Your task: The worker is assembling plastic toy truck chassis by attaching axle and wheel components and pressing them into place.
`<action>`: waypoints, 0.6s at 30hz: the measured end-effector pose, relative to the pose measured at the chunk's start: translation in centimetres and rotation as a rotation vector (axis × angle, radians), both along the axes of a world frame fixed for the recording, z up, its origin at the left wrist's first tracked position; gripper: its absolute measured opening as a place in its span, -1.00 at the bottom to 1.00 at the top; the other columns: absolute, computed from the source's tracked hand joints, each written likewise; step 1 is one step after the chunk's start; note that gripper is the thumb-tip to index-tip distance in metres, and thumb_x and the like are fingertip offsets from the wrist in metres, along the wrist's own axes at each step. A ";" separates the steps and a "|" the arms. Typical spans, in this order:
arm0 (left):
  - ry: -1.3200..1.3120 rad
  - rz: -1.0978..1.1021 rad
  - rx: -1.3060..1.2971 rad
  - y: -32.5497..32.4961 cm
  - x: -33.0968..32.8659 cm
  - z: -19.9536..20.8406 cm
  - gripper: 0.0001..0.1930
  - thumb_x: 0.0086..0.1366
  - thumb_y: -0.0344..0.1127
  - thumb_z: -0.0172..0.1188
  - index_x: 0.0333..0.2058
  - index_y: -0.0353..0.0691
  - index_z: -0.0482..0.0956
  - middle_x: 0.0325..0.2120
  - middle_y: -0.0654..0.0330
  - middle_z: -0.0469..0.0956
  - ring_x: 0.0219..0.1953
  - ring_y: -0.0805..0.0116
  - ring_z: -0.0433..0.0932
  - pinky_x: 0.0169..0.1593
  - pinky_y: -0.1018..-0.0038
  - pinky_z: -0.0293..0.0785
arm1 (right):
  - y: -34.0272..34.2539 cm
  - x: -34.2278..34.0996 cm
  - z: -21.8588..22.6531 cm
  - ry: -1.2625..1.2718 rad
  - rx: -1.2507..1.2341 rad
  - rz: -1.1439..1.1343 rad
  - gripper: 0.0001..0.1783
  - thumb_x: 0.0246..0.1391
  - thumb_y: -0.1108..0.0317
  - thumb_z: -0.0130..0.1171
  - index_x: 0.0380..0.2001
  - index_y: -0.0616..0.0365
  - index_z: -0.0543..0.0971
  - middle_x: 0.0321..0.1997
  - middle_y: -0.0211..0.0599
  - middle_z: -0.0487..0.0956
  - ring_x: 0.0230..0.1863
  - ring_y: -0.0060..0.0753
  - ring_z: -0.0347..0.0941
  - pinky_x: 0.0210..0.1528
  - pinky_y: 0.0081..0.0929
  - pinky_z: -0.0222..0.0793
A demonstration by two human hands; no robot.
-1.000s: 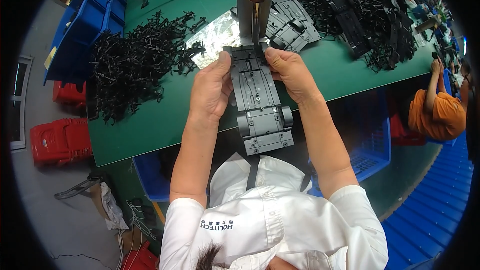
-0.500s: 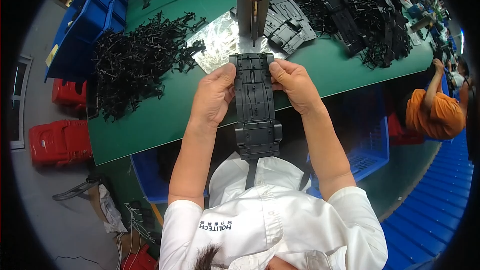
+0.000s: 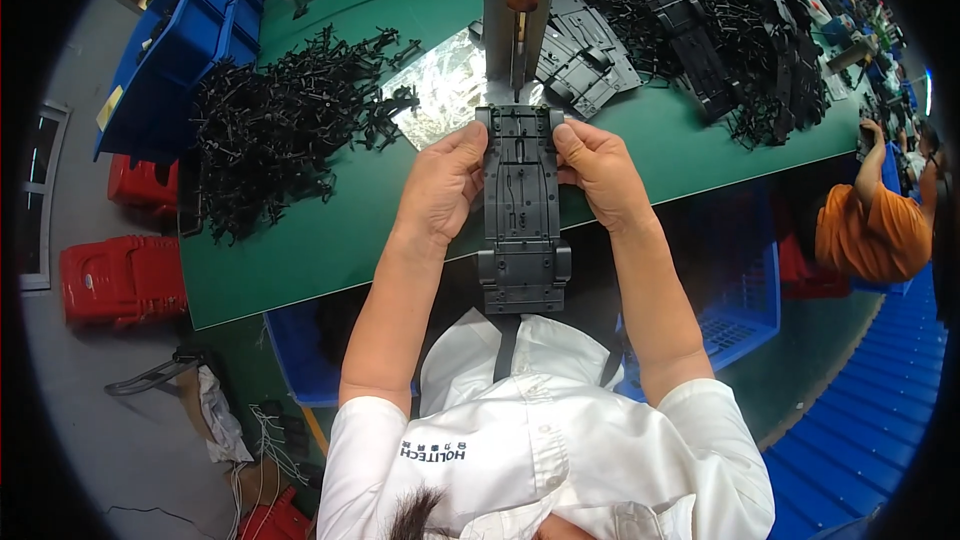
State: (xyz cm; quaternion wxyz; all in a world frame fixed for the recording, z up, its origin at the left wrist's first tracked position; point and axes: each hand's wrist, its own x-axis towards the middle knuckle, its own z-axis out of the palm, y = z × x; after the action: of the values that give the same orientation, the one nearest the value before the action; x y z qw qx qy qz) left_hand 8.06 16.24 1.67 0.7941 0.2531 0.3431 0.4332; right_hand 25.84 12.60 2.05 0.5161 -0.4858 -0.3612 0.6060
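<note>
Between my two hands is a long black plastic chassis plate, its molded face up and its near end by my shirt. My left hand grips its far left edge, thumb on top. On the far right edge my right hand holds it the same way, fingers curled underneath and partly hidden. The plate's far end lies just below the thin tip of a vertical machine spindle. Whether tip and plate touch, I cannot tell. Behind the spindle, a shiny silver sheet covers part of the green table.
Small black plastic parts are heaped at left beside blue bins. More chassis plates and black parts are piled at right, and several lie behind the spindle. Red stools stand left; a person in orange sits right.
Both hands and the chassis plate have shifted slightly right within the picture, as has the whole scene. The plate's far end stays close to the spindle tip; my grip looks the same.
</note>
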 end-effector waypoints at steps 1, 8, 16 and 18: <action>0.000 0.000 0.000 0.1 0.1 0.1 -0.71 0.25 -0.26 0.06 -0.18 -0.40 0.45 -0.35 0.19 0.53 -0.33 0.46 0.51 -0.23 0.54 0.45 | 0.1 0.0 0.1 -0.002 0.002 0.001 -0.72 0.12 0.21 0.04 -0.28 0.21 0.54 -0.48 -0.52 0.48 -0.45 -0.71 0.35 -0.38 -0.69 0.34; 0.011 -0.031 -0.009 0.8 0.3 0.0 -0.71 0.26 -0.25 0.04 -0.17 -0.38 0.46 -0.34 0.20 0.53 -0.33 0.48 0.51 -0.24 0.56 0.46 | 0.2 0.3 -0.6 0.027 0.018 -0.001 -0.71 0.13 0.19 0.03 -0.29 0.22 0.54 -0.45 -0.49 0.51 -0.44 -0.69 0.37 -0.37 -0.68 0.36; 0.019 -0.063 0.004 1.0 0.6 0.5 -0.69 0.28 -0.21 0.01 -0.20 -0.39 0.48 -0.34 0.17 0.53 -0.33 0.46 0.51 -0.23 0.56 0.47 | -0.3 0.4 -0.3 0.020 0.037 -0.012 -0.66 0.13 0.16 0.03 -0.25 0.25 0.53 -0.41 -0.41 0.54 -0.43 -0.64 0.43 -0.35 -0.64 0.42; 0.026 -0.087 0.014 1.1 0.7 0.6 -0.67 0.28 -0.18 0.00 -0.22 -0.39 0.48 -0.35 0.15 0.54 -0.34 0.45 0.51 -0.25 0.53 0.49 | -0.4 0.4 -0.3 0.024 0.038 -0.017 -0.65 0.13 0.16 0.03 -0.25 0.26 0.52 -0.41 -0.40 0.54 -0.43 -0.64 0.44 -0.35 -0.64 0.42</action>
State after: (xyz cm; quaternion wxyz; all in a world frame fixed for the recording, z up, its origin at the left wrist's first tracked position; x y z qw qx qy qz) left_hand 8.79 17.31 2.28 0.8058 0.2791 0.3391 0.3972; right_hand 26.26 12.19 1.76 0.5348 -0.4715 -0.3624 0.6004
